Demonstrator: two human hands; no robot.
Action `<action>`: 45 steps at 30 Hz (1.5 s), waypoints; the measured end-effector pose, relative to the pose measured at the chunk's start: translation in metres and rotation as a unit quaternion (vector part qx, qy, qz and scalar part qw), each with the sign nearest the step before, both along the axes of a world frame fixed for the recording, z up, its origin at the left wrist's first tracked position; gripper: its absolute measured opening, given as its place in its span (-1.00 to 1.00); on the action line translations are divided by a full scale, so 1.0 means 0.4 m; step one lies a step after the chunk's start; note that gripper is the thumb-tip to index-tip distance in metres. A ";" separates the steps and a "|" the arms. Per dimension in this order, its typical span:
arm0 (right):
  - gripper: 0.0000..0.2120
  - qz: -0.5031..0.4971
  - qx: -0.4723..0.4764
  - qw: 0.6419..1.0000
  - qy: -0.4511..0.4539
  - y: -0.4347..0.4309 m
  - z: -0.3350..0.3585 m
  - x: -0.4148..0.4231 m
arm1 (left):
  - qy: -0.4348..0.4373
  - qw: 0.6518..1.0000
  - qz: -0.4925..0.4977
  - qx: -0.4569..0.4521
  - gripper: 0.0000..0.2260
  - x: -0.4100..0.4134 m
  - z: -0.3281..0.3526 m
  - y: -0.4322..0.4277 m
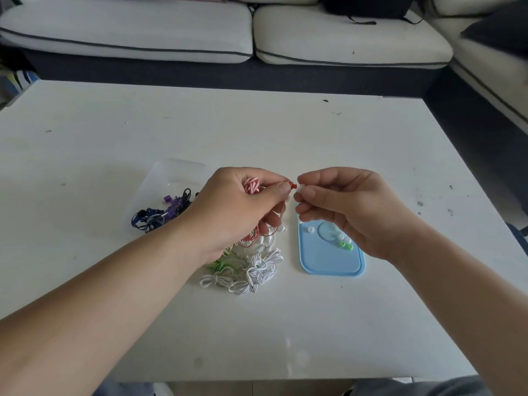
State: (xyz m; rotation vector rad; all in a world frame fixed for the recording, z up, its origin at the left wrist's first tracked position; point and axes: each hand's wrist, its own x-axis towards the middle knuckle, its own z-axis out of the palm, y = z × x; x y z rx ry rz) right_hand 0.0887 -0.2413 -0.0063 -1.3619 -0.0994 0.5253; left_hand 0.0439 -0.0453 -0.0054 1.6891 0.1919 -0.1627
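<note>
White cable bundles [251, 274] and blue tray [323, 264] lie nearest on the surface [285, 132]. Above them, left hand [237, 207] fingers pinch red earbud [293, 185]; right hand [343, 207] fingers pinch white ear tip [301, 190] just beside it. Sofa [343, 38] behind.

Red-and-white striped cord [252, 186], red earbud [293, 184], white cords [258, 272] on a white table [257, 124] (dark-flecked); green tips [346, 245] on a pale blue tray [323, 261].

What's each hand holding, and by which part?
Left hand pinches the red earbud just behind its tip, striped cable coiled in the palm. Right hand pinches a small white ear tip.
</note>
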 end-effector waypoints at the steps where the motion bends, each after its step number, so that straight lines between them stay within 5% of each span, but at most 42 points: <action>1: -0.73 0.004 0.003 1.000 -0.004 -0.002 -0.004 0.002 | -0.003 1.000 -0.006 0.002 -0.90 -0.002 0.001 -0.001; 24: -0.84 0.056 0.039 0.997 0.036 -0.006 -0.019 0.008 | -0.094 0.983 -0.103 0.120 -0.87 -0.001 0.000 0.011; 45: -0.89 0.017 0.025 0.999 -0.014 0.006 -0.022 0.007 | -0.091 0.991 -0.055 0.076 -0.91 -0.009 -0.006 0.007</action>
